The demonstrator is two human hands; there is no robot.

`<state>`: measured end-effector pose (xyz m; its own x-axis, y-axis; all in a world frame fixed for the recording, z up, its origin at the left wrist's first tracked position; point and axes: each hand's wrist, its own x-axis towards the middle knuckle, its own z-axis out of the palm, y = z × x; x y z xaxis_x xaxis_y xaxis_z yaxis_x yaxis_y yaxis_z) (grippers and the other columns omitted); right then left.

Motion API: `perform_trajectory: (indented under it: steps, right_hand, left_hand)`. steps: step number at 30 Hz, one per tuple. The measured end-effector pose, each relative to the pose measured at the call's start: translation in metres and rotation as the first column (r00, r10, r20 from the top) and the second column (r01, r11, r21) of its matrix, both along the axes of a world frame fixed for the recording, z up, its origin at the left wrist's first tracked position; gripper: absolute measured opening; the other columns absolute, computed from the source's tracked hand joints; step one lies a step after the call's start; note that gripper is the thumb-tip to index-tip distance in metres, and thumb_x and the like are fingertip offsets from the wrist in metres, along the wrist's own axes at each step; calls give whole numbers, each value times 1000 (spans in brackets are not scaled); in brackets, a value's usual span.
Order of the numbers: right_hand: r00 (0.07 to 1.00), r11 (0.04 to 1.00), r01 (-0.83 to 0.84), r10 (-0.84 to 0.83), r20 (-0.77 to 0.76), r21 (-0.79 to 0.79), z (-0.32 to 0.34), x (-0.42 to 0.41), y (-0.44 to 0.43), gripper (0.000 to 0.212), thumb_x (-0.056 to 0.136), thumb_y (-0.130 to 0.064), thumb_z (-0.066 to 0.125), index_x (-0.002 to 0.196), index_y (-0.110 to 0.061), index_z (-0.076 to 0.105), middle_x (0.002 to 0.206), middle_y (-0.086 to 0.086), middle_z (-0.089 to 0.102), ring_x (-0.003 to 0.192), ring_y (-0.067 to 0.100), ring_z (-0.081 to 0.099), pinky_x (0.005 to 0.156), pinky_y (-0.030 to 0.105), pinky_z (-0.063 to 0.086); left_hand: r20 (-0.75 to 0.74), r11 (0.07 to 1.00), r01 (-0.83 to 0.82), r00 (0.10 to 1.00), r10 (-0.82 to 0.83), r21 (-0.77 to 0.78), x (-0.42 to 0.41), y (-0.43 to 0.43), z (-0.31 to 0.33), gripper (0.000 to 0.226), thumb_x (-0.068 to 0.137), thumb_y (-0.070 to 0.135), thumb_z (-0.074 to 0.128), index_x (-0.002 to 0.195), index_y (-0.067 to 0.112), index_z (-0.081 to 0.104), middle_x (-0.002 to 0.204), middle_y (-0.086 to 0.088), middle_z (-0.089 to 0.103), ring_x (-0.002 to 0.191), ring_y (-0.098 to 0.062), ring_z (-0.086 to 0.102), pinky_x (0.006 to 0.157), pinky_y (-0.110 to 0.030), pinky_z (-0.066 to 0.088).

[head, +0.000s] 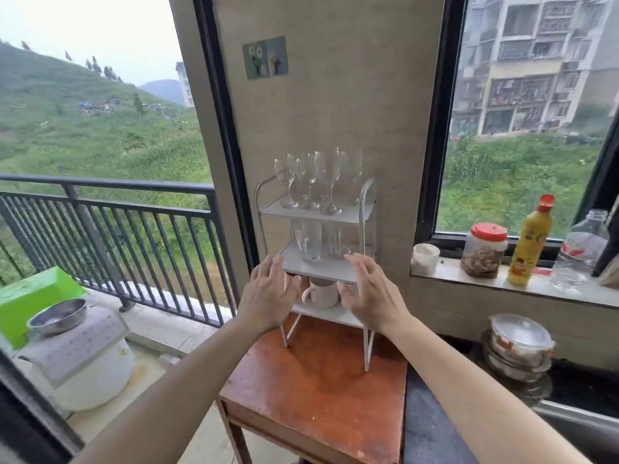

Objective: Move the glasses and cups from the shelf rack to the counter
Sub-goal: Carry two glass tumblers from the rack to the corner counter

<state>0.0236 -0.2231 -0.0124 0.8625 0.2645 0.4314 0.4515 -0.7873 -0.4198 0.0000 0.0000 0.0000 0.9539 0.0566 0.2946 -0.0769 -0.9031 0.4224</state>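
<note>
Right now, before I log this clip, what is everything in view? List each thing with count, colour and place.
Rack: one, white, three shelves, on the table.
Wine glasses: several, clear, top shelf; exact count unclear.
Tumblers: at least two, clear, middle shelf.
Mug: one, pale, bottom shelf.
Table: one, reddish-brown, under the rack.
Cup: one, white, window sill.
Jar: one, red lid, sill.
Bottle: one, yellow, sill.
Plastic bottle: one, clear, sill.
Bowls: stack, lower right.
Metal bowl: one, silver, on white cooker at left.
Left hand: open, empty, before the rack.
Right hand: open, empty, before the rack.
</note>
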Motion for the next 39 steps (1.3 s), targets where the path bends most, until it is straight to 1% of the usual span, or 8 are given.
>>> perform_trajectory:
  steps: [6,11,17,20,22,28,32,39]
  right_hand:
    - [918,939,88,53,-393,332,-16,64,42,68,97,-33,61,155,-20,29,156,4,32,142,20,35,115,35,30]
    - [890,834,302,-74,-449,461,-24,111,61,61,97,-28,58,153,-21,35,150,8,39,139,24,38,115,35,29]
    - [879,621,456,-200,-434,638,-32,159,78,48,99,-38,57,144,-22,48,119,-13,53,110,9,51,91,23,36]
    - [857,472,507,-188,-479,721,-37,176,85,15,101,-37,56,110,-26,60,92,-21,57,85,-3,55,69,8,38]
    - [863,418,500,-167,-476,759,-33,183,89,23,101,-38,55,89,-19,58,80,-11,54,66,-5,50,56,6,37]
    - [859,322,499,-60,-508,805,-25,186,96,41,102,-47,49,107,-12,69,88,0,57,76,9,52,66,18,38]
    - [846,321,517,-52,-530,794,-29,170,104,50,97,-63,48,84,-18,68,65,-5,48,66,12,53,68,25,41]
    - [848,306,525,-104,-520,794,-39,115,118,70,79,-82,54,43,-27,30,48,-10,32,45,6,33,63,28,36]
  left_hand:
    - [-107,965,35,992,-64,-260,84,21,-16,67,101,49,45,157,17,25,161,-7,30,150,-24,24,120,-43,24]
    - [-152,850,39,979,-139,-525,152,15,-27,61,99,45,53,150,15,37,144,-4,52,129,-22,50,105,-37,40]
    - [-186,613,-39,967,-177,-789,196,8,-42,39,97,47,56,120,15,56,103,4,61,88,-10,58,90,-43,53]
    - [-166,592,-2,961,-222,-806,205,12,-44,35,100,42,53,115,12,61,102,5,64,92,-12,59,94,-42,52]
    - [-160,575,25,950,-268,-818,208,15,-41,30,102,38,51,107,11,64,104,0,68,96,-17,62,93,-43,51]
    - [-202,481,-28,928,-314,-876,207,30,-41,32,102,39,52,105,8,60,91,-3,58,86,-16,59,94,-44,56]
    - [-154,465,-72,978,-141,-883,186,39,-49,31,96,33,53,78,8,50,68,1,44,68,-18,48,75,-41,58]
    - [-53,429,-46,999,-5,-902,135,43,-78,39,84,36,45,53,24,24,51,7,30,49,-10,22,52,-32,28]
